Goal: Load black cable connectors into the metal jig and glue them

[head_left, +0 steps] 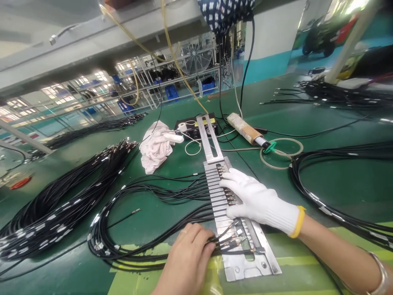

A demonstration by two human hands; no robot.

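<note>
A broad green worktop [172, 172] carries everything here. On its left lies a thick sheaf of thin black cables with small metal end fittings [61, 200], and another coil of them curves along the right edge [337, 180]. Nearer the middle, a looped bundle of the same black cables [147, 221] runs into a long slotted metal fixture plate [221, 196], where each cable end sits in its own groove.

The right hand in a white knit glove with a yellow cuff [258, 200] lies flat over the seated ends, fingers spread and pressing, gripping nothing. The bare left hand [187, 258] has its fingers [205, 239] pinched on a few cables just beside the plate's near end.

These cables look light, limp and springy, likely to slip out of a groove unless pinned; the stiff spot just behind the metal fitting seems the best place to hold.

Behind lie a crumpled white cloth [155, 149] and a paper-wrapped tool [245, 129].
</note>
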